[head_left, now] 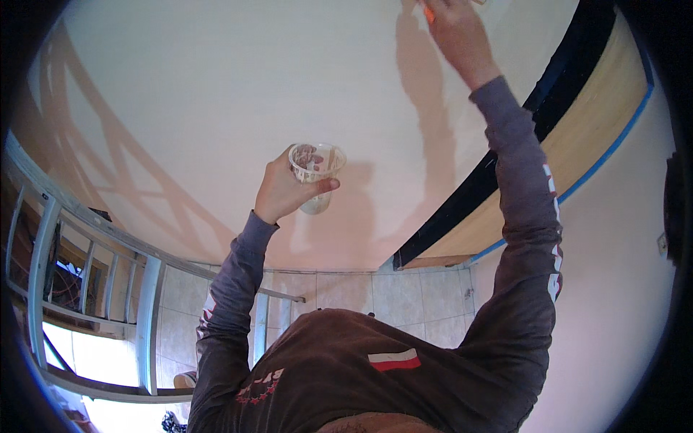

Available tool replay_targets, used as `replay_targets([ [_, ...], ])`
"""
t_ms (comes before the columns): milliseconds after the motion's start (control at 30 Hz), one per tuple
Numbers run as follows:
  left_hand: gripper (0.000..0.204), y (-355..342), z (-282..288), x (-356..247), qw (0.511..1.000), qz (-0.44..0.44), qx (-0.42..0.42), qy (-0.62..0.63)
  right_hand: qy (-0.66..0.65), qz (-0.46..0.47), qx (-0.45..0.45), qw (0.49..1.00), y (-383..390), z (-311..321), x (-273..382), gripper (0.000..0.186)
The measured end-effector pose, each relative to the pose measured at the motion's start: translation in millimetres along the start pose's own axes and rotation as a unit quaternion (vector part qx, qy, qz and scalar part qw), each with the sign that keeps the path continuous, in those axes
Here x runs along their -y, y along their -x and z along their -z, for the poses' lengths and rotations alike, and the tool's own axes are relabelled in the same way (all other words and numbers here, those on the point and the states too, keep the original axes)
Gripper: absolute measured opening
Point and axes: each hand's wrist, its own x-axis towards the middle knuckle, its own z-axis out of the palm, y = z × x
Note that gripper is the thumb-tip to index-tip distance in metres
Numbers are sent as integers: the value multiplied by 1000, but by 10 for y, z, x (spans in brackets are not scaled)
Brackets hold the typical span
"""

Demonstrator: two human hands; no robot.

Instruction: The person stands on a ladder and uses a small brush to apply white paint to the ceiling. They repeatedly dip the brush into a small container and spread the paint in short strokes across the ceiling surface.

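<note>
My left hand [283, 190] is wrapped round a clear plastic cup [315, 196], held upright in front of the pale wall [216, 94]. Whitish residue coats the cup's inside, and part of my hand shows through it. High up at the top edge, my right hand [462, 45] is closed on an orange piece [429, 14], seemingly the handle of a tool. The tool's working end lies outside the picture, so its kind cannot be told. The right arm is stretched upward, and its shadow falls on the wall beside it.
A metal ladder or scaffold frame [150, 317] stands at my left. On the right, a black band [462, 206] and a wooden strip [577, 123] edged with blue tape [613, 146] border the wall. Tiled floor [401, 296] lies below; a shoe [185, 379] shows near the frame.
</note>
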Motion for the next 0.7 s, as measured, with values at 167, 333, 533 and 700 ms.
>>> replay_targets([
  [167,67,10,0,33,1000,3,-4,0,-48,-17,94,994,620,45,618,39],
  [333,66,15,7,65,1000,6,-10,7,-134,-57,205,968,917,323,945,38],
  [533,68,0,-16,128,999,-4,-21,-31,-55,-78,29,995,584,305,533,38],
  [700,73,-13,15,187,1000,18,5,-9,-32,-89,-30,995,357,-35,373,20],
])
